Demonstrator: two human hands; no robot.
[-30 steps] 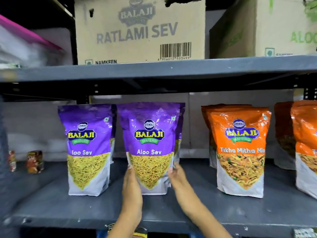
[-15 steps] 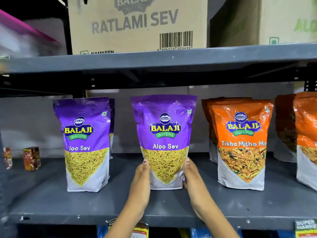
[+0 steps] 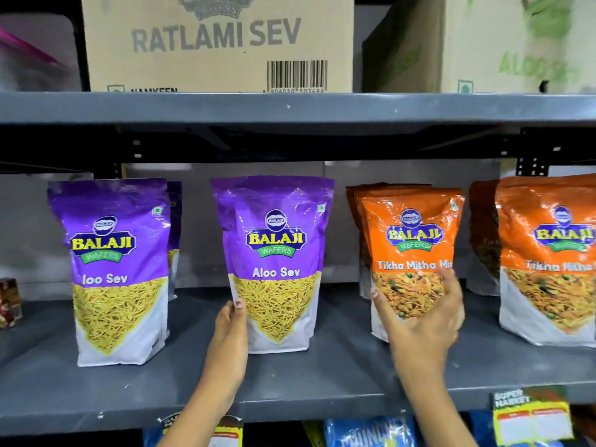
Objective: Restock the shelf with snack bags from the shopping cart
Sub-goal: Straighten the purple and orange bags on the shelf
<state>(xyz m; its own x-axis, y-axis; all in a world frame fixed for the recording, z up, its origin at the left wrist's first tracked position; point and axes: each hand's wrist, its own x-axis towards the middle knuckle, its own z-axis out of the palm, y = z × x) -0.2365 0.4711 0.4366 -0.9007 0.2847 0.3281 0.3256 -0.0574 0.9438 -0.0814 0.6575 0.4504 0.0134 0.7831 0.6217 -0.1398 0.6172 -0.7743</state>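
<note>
A purple Aloo Sev bag (image 3: 274, 240) stands upright in the middle of the grey shelf (image 3: 322, 375). My left hand (image 3: 230, 330) grips its lower left edge, thumb on the front. My right hand (image 3: 425, 317) is off that bag, blurred, with fingers spread over the lower front of the orange Tikha Mitha Mix bag (image 3: 409, 227) to the right. Another purple Aloo Sev bag (image 3: 119, 253) stands at the left with one more behind it. The shopping cart is out of view.
A second orange bag (image 3: 548, 253) stands at the far right. Above, the upper shelf (image 3: 290, 108) carries a Ratlami Sev carton (image 3: 216, 37) and another carton (image 3: 483, 43). Small brown packs (image 3: 9, 301) sit far left. A yellow price tag (image 3: 529, 417) hangs on the shelf lip.
The middle purple bag was slid right and set down. My right hand has left it and moved right onto the orange bag. My left hand stays on the purple bag.
</note>
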